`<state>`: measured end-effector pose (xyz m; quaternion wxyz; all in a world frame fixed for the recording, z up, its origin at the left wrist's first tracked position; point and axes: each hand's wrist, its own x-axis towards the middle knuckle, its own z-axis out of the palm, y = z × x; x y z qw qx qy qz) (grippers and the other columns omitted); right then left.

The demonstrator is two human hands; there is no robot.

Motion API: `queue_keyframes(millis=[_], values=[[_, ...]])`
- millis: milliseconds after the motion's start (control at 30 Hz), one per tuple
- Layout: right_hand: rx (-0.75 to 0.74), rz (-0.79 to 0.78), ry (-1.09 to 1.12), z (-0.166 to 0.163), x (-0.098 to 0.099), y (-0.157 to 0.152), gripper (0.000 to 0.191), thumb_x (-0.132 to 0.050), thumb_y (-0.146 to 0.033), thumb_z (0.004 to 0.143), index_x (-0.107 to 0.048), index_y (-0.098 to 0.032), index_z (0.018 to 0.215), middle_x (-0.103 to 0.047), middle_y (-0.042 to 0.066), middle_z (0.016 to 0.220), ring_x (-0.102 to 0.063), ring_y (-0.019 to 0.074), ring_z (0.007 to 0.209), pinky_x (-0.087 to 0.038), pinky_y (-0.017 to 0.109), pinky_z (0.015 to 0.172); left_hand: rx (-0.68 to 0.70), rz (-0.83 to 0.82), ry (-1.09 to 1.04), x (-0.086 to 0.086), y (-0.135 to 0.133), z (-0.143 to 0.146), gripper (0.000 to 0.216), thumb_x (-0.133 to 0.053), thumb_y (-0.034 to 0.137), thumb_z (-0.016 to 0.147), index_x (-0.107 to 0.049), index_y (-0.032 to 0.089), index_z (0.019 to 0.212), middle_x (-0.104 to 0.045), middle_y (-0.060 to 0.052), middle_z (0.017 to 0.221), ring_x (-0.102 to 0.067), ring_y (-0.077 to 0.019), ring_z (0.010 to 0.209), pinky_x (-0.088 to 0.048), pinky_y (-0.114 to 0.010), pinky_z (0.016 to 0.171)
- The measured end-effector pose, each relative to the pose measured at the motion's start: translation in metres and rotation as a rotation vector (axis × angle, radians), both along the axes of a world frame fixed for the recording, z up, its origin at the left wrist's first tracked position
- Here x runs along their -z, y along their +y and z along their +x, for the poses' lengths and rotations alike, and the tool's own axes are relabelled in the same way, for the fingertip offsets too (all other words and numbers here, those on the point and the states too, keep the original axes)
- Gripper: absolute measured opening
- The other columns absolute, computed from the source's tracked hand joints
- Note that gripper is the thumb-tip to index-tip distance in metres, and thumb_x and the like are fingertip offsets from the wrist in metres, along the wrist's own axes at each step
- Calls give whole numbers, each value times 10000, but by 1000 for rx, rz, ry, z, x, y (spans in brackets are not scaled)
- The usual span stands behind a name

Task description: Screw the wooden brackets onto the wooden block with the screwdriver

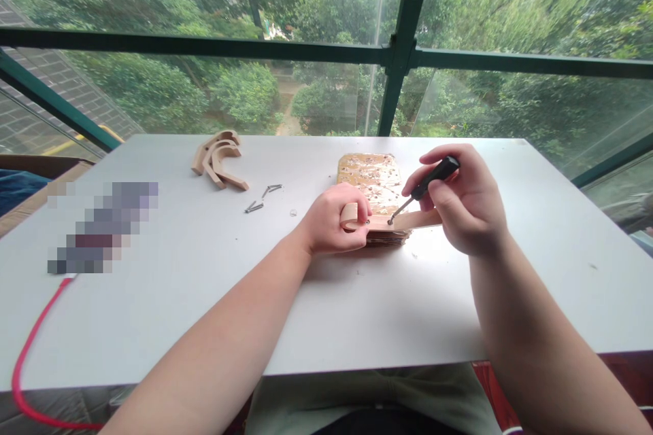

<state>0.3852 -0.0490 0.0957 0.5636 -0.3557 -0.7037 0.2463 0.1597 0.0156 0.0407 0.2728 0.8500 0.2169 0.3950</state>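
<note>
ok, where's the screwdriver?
In the head view, the screwdriver is right of centre in the right hand, tip on the wooden piece in the left hand.

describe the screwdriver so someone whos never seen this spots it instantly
On the white table, find the brown block. A wooden hook lies across its near end, and the right hand holds the screwdriver slanting down to it. A black handle and thin metal shaft set the tool apart from the pale wood.
</note>
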Motion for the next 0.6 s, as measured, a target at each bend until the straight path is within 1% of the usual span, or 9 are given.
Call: queue_keyframes(millis=[100, 167, 367, 600], values=[[15, 5, -8, -1, 1, 1, 268, -615, -202, 915, -551, -258, 1169, -672, 25, 863, -680, 180, 776, -537, 330, 634, -3, -6, 6, 0, 0, 0, 178, -678, 104, 610, -593, 215, 721, -717, -23, 870, -657, -212, 868, -538, -380, 875], [21, 16, -9, -2, 1, 1, 253, -638, -204, 912, -559, -263, 1145, -664, 19, 855, -683, 177, 770, -547, 323, 625, -7, -7, 5, 0, 0, 0, 181, -680, 103, 612, -594, 214, 725, -716, -23, 870, -656, -211, 872, -537, -377, 875], [54, 68, -52, -1, 2, 1, 139, -708, -195, 881, -602, -236, 959, -670, 11, 820, -634, 148, 695, -515, 299, 612, 6, 9, -10, 1, 0, 0, 177, -685, 103, 621, -579, 208, 715, -708, -20, 851, -640, -196, 839, -529, -360, 841], [171, 60, -94, -2, -2, -2, 175, -789, -274, 831, -622, -225, 846, -669, 12, 799, -601, 146, 673, -474, 307, 601, -31, 41, -12, 2, 0, 1, 193, -689, 113, 621, -536, 210, 686, -682, -16, 796, -598, -188, 799, -510, -329, 765]])
